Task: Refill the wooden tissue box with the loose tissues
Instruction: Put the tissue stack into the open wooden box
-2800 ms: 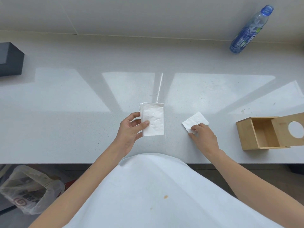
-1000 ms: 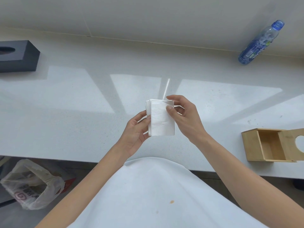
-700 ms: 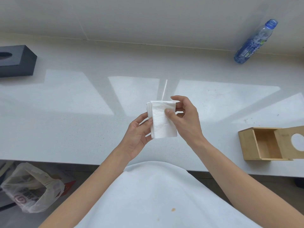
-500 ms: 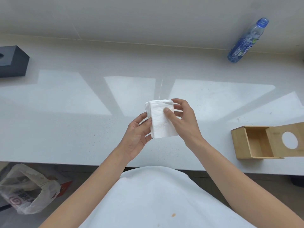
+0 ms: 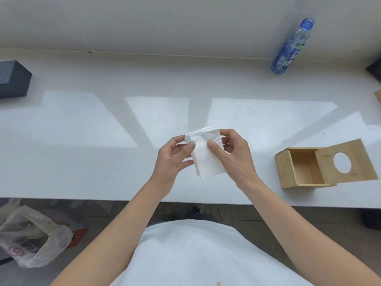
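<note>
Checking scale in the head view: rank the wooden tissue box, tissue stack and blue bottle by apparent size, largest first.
1. wooden tissue box, with its lid
2. tissue stack and blue bottle: look alike; bottle is farther, so unranked.

- Bench: white, with sunlit patches.
- Wooden tissue box: at the right, near the front edge, lid slid open.
- Blue bottle: far right rear, by the wall.
- Dark box: far left.
</note>
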